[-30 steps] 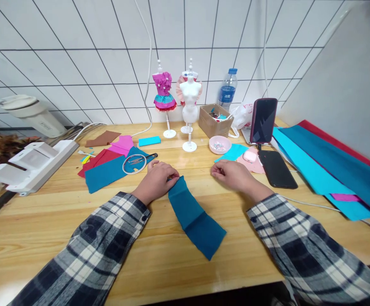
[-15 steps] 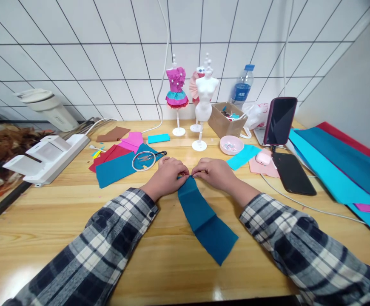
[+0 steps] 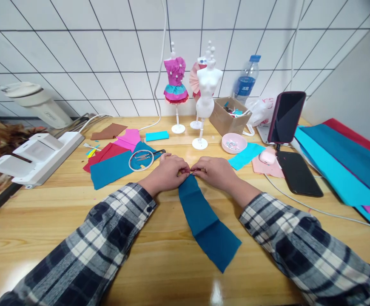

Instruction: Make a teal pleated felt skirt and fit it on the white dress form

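So the dark teal cloth strip (image 3: 209, 223) lies on the near side of both hands, on the wooden surface (image 3: 159, 263), its long axis slanting from the fingertips down to the near right with a bit of a bend and a crease partway. The left hand (image 3: 170, 173) has the far end pinched and sits closest, kinda overlapping its left corner. The right hand (image 3: 214, 173) is pinched onto that same end, fingertips basically meeting the left's; too small to tell if anything thin is in there too. The loose end is nearer the right sleeve (image 3: 264, 225), not touching it. Headcount: two hands, one strip between them, three little dress forms at the far side (a bare white one (image 3: 206, 91), one in a purple dress (image 3: 175, 76), one with a pale pink ruffle (image 3: 194, 79) half hidden), two phones (one propped up (image 3: 287, 117), one flat (image 3: 300, 174)), one pink bowl (image 3: 233, 150), one cardboard box (image 3: 225, 123), one bottle (image 3: 246, 85), one cup (image 3: 46, 108).
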The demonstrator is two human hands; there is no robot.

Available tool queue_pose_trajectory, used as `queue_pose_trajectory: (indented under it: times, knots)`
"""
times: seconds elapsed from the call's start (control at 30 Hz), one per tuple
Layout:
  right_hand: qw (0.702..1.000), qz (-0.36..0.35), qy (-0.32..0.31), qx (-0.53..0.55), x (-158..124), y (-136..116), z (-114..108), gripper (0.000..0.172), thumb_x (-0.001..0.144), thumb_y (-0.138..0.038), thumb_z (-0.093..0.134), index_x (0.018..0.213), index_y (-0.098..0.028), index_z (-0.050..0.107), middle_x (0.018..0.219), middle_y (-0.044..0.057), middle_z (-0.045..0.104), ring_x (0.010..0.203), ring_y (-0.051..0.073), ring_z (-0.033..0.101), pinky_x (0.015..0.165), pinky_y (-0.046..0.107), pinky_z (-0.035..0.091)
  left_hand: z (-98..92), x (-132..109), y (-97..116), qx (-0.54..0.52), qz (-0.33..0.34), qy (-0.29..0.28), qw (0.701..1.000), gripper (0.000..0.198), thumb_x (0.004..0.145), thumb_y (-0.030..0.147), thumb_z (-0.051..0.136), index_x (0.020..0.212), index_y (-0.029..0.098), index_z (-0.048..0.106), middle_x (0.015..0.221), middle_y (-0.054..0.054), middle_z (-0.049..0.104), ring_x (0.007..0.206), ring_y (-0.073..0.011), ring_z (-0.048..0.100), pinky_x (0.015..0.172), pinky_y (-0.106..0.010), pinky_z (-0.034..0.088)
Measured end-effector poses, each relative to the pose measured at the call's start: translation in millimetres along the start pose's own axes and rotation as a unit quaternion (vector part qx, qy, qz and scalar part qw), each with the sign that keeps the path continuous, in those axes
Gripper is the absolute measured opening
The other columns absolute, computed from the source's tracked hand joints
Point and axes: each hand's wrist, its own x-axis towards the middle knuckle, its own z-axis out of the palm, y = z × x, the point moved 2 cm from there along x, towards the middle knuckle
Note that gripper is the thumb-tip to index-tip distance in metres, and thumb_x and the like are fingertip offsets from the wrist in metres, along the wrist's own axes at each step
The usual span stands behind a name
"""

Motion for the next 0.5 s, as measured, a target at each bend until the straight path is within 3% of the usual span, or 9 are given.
queue_pose_trajectory:
  times: [0.5]
  knots:
    - [0.999,0.022,-0.011,-0.047,-1.1,-7.2,0.5,0.023,0.094,-0.040,0.054,0.095,-0.028,0.074,0.098,0.000,0.073,0.084,0.018,0.067,0.057,0.029,0.029,-1.8,-1.2,2.3,0.020,0.014,0.025,0.999,0.016,0.084,0.030,0.057,0.089,0.024,0.071,0.092,-0.003,0.073,0.100,-0.0250,0.061,0.107,-0.056,0.021]
